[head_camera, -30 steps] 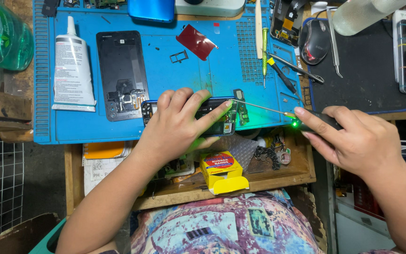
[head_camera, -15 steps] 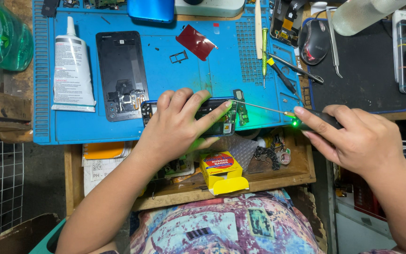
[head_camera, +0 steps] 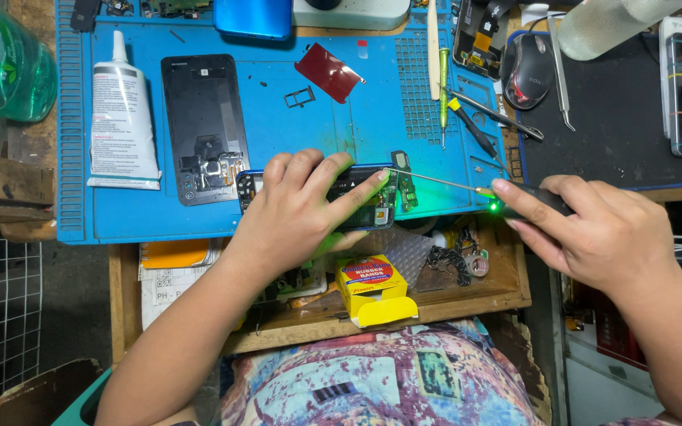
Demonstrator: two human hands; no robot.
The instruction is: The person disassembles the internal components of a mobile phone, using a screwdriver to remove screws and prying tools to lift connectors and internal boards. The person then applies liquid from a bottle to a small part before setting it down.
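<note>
An opened dark smartphone with its circuit boards bared lies along the near edge of the blue silicone work mat, and everything else sits around it. The left hand lies flat over the phone, fingers spread and pressing it down onto the mat, the fingertips reaching its right end. The right hand is just off the phone's right end, thumb and fingers pinched around a dark-handled electric screwdriver with a glowing green light; its thin metal bit reaches leftward to the phone's right end. Beyond the phone, toward the mat's far side, lies a black phone back cover, with a white tube of adhesive to its left. A dark red rectangular film piece rests farther back and right of the phone. Nearer the person than the phone, in the wooden tray below the mat, sits a yellow cardboard box of rubber bands. Well to the right of the phone, a black computer mouse rests on a dark pad.
</note>
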